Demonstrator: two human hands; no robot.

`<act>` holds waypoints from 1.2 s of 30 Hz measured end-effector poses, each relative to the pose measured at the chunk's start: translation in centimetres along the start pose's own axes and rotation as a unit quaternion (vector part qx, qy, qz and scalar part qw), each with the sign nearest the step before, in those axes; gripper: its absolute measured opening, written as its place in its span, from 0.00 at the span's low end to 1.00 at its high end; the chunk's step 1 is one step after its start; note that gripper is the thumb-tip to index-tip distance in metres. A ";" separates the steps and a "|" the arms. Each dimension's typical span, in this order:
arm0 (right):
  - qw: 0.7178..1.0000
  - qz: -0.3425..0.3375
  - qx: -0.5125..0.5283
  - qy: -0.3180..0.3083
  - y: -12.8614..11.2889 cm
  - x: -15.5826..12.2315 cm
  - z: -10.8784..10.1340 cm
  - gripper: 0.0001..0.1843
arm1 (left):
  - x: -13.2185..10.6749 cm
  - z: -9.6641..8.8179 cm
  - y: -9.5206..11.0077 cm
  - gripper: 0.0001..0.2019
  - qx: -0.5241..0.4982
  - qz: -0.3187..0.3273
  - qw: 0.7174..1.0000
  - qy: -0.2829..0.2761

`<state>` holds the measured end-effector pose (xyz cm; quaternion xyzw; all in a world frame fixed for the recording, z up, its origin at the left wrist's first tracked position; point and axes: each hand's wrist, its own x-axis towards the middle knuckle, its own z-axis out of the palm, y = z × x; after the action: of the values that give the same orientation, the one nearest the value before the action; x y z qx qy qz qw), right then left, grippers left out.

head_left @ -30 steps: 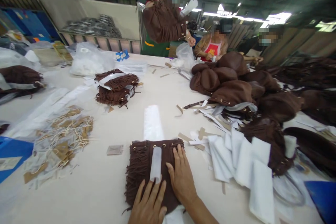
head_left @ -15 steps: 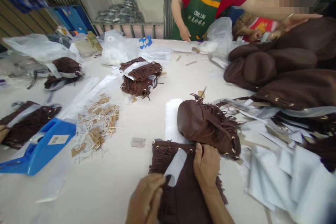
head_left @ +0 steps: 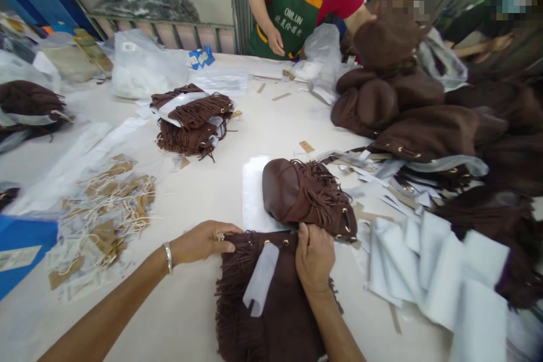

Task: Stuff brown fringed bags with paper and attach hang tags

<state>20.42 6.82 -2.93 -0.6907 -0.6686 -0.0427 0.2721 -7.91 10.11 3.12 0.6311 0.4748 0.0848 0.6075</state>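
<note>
A dark brown fringed bag (head_left: 282,305) lies flat in front of me, with metal eyelets along its top edge. My left hand (head_left: 210,240) pinches its upper left corner; a bangle circles that wrist. At the right part of the top edge, my right hand (head_left: 314,260) is closed on the bag's rim. Between the hands, a white strip (head_left: 262,280) hangs from near the eyelets across the bag's front. Just beyond my right hand is a second brown bag (head_left: 288,189) with fringe, lying on its side and partly over a white folded sheet (head_left: 254,186).
Tags with strings (head_left: 112,220) are heaped at left, near a blue tape dispenser (head_left: 25,254). Wrapped fringed bags (head_left: 190,119) stand farther back. At right are white folded sheets (head_left: 424,260) and piled brown bags (head_left: 424,130). A co-worker in a green apron (head_left: 288,5) stands across the table.
My left hand has moved from the white strip up to the bag's upper left corner. My right hand keeps its hold. The view has swung right; the co-worker's arm is now lower, by the piled bags.
</note>
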 end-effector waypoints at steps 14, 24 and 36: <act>0.995 -0.066 -0.078 0.020 3.0 1.1 0.9 0.18 | -1.6 4.8 -0.1 0.15 0.404 0.031 0.889 0.213; 0.993 -0.094 -0.065 0.018 2.7 0.9 0.5 0.19 | -6.2 21.0 6.3 0.16 0.479 0.158 0.797 0.332; 0.971 -0.232 -0.059 0.023 3.5 1.3 -3.5 0.13 | -2.2 22.1 -2.5 0.34 0.583 0.218 0.711 0.327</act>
<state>24.91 6.61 -0.53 -0.5307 -0.8002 -0.1597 0.2291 4.76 -7.10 -3.45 0.8787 0.4483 0.1218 -0.1093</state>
